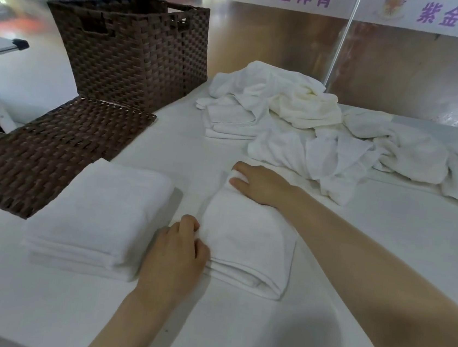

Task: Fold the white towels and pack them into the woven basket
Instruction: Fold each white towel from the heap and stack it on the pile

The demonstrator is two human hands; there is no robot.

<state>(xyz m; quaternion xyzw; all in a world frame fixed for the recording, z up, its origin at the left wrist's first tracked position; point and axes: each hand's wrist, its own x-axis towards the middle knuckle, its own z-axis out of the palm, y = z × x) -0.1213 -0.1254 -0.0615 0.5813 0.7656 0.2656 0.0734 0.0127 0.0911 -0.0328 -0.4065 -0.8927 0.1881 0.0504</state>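
Head view: left hand (176, 248) pinches the near edge of the folded towel (245, 241); right hand (261, 184) grips its far end. Woven basket (139, 49) stands well apart, rear left. Risk: uneven lifting lets the layers slip and unfold.

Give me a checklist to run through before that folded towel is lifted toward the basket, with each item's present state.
1. Left hand grips the folded towel at its near-left edge: ok.
2. Right hand pinches its far end: ok.
3. Woven basket stands upright, lid off beside it: ok.
4. Room inside basket: cannot tell.
5. Folded stack lies clear of the towel: ok.
6. Unfolded pile not snagged on towel: cannot tell.
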